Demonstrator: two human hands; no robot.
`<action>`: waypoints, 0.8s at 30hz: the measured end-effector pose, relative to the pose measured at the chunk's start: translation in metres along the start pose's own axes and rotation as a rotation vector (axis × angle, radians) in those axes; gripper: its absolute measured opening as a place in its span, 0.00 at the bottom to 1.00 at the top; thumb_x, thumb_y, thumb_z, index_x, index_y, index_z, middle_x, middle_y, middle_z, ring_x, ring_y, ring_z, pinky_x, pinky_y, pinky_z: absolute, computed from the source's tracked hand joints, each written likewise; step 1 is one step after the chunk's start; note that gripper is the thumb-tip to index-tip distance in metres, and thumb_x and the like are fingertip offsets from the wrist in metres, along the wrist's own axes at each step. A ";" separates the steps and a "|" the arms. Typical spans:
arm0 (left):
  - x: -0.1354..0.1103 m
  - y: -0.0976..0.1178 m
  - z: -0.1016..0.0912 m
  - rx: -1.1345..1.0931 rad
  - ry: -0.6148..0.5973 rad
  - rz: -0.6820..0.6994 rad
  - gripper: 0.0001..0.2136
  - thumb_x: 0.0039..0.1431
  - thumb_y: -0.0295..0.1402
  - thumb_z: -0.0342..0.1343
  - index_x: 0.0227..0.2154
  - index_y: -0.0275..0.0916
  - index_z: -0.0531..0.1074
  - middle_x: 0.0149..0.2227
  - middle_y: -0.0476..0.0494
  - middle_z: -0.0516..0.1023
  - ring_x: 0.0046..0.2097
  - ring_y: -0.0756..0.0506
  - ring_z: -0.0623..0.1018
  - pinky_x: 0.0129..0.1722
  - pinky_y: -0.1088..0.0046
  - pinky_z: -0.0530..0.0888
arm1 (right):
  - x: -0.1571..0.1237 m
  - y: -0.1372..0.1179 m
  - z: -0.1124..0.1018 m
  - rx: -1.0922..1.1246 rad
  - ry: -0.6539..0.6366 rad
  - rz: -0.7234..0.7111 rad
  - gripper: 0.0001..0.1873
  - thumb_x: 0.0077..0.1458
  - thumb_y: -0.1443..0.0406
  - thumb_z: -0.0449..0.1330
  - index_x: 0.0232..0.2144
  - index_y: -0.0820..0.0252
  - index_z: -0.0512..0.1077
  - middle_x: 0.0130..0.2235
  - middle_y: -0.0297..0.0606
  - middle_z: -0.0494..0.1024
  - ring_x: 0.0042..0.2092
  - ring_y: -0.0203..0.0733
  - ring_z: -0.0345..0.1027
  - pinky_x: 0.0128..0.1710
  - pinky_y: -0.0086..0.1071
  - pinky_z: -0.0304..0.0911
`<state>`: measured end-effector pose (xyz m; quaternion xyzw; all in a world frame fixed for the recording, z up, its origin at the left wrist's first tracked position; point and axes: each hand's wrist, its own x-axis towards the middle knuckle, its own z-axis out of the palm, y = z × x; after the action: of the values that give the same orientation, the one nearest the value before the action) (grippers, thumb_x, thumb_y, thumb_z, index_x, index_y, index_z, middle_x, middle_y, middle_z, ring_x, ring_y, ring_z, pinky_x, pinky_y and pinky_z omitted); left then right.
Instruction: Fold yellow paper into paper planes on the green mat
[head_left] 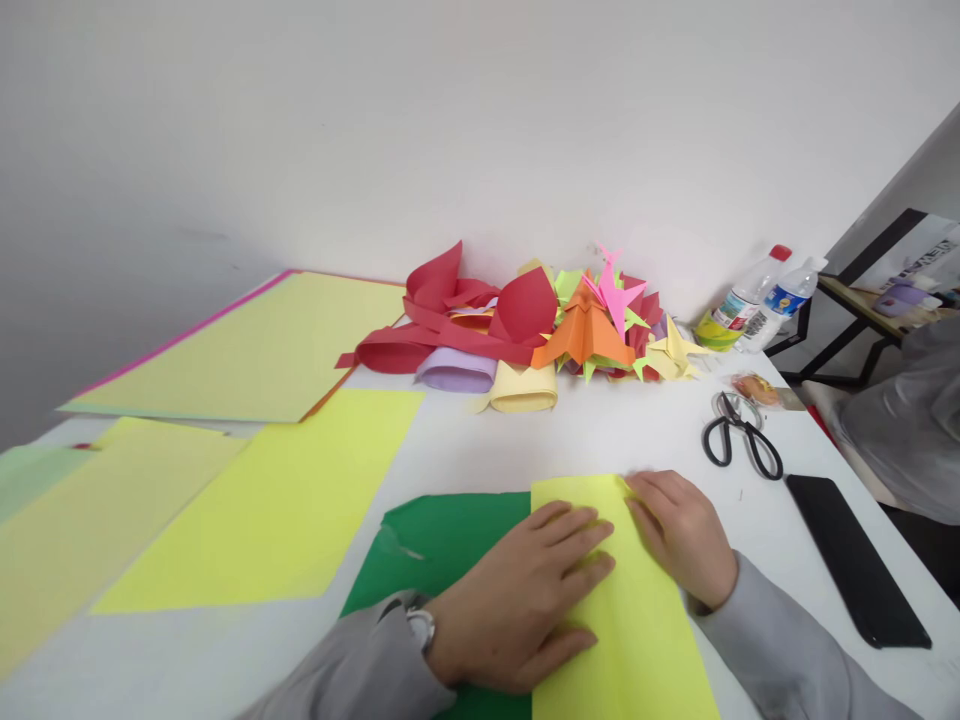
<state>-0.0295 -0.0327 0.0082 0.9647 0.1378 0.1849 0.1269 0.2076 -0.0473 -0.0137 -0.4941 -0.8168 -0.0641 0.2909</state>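
A sheet of bright yellow paper (637, 640) lies partly over a dark green sheet (450, 540) at the front of the table. My left hand (536, 590) rests flat across the yellow paper, palm down with its fingers spread, and a watch is on that wrist. At the far right corner of the same paper, my right hand (682, 530) has its thumb and fingers closed on the edge. A faint crease runs lengthwise along the yellow paper. The green sheet's near part is hidden under my left arm.
Large yellow sheets (300, 510) lie to the left, with a stack of paper (225, 350) behind. Folded paper shapes (585, 330) pile against the wall. To the right are scissors (739, 440), a black phone-like slab (855, 560) and two bottles (757, 300). Another person's sleeve (907, 430) shows far right.
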 end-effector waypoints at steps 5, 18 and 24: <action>-0.004 -0.007 0.005 0.006 -0.006 0.002 0.24 0.61 0.46 0.48 0.54 0.37 0.67 0.57 0.31 0.71 0.60 0.33 0.67 0.60 0.46 0.57 | 0.002 -0.008 -0.004 -0.138 0.019 -0.311 0.14 0.61 0.75 0.50 0.44 0.69 0.73 0.48 0.51 0.78 0.50 0.49 0.71 0.46 0.43 0.72; -0.006 -0.012 0.011 0.000 -0.034 -0.064 0.25 0.61 0.44 0.49 0.55 0.32 0.65 0.57 0.30 0.70 0.61 0.33 0.66 0.62 0.47 0.56 | 0.003 -0.009 -0.002 -0.064 -0.078 -0.522 0.14 0.64 0.75 0.48 0.42 0.74 0.74 0.46 0.52 0.79 0.53 0.52 0.70 0.48 0.45 0.74; -0.006 -0.014 0.008 0.002 -0.073 -0.091 0.31 0.62 0.46 0.47 0.61 0.29 0.57 0.61 0.27 0.65 0.65 0.32 0.59 0.64 0.46 0.53 | 0.002 -0.009 -0.004 -0.062 -0.098 -0.522 0.15 0.64 0.75 0.48 0.44 0.76 0.73 0.47 0.54 0.79 0.55 0.52 0.69 0.49 0.42 0.74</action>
<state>-0.0343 -0.0230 -0.0054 0.9637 0.1770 0.1434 0.1392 0.2006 -0.0519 -0.0076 -0.2779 -0.9273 -0.1380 0.2094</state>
